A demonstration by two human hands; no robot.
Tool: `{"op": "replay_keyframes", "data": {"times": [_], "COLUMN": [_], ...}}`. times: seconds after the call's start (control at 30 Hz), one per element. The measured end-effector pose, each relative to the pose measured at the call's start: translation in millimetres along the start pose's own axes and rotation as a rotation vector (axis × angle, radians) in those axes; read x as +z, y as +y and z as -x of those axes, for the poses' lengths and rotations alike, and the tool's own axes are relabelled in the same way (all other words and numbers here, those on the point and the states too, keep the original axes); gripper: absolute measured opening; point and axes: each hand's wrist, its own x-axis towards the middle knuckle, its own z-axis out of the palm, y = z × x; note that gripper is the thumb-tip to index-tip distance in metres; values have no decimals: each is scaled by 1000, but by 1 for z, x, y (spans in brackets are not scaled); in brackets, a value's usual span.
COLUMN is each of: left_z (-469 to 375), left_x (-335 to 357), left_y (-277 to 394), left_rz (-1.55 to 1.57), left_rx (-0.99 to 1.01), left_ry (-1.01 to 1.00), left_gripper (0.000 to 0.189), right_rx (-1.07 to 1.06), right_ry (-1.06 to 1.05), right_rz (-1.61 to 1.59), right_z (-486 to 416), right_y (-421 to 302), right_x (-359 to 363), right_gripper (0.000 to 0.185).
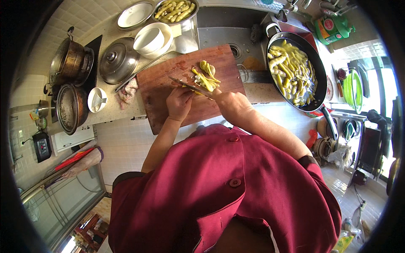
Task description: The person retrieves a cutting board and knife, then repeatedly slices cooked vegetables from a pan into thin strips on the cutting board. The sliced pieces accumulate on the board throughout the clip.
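My right hand (pixel 234 106) grips a kitchen knife (pixel 191 86), its blade pointing to the far left over a wooden cutting board (pixel 164 71). Close to the blade, my left hand (pixel 179 102) has its fingers bent around a yellow-green bean pod (pixel 198 93), mostly hidden by the fingers and the knife. Beyond the knife lie cut bean pods (pixel 205 83) with pale loose beans among them. A few more pod pieces (pixel 207 68) rest just behind these.
A black frying pan (pixel 322 98) of bean pods in water stands right, beside the sink (pixel 221 34). At the back is a metal bowl (pixel 196 12) of pods. White bowls (pixel 148 41), a pot lid (pixel 117 60), a spatula (pixel 186 43) and a cloth (pixel 128 93) lie left.
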Motion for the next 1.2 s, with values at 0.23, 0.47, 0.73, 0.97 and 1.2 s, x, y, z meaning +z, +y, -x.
{"op": "replay_keyframes", "data": {"times": [0.23,0.47,0.73,0.97,1.2], "left_z": [1,1,4,2,1], "left_x": [-7,-2,-8,-3,-10], "left_y": [2,3,5,5,5], "left_rz": [-57,-26,-78,43,-41], "left_rx": [-7,35,6,0,54], "left_ry": [-77,23,-29,25,-62], "left_gripper": [8,9,9,9,10], "right_rx": [112,-18,6,-1,99], "right_ry": [35,11,103,122,7], "right_rz": [10,-28,-3,0,-32], "right_z": [-26,1,-25,-1,-14], "right_y": [-6,5,-15,3,-14], "right_x": [16,-12,28,5,27], "right_gripper": [21,17,18,15,20]}}
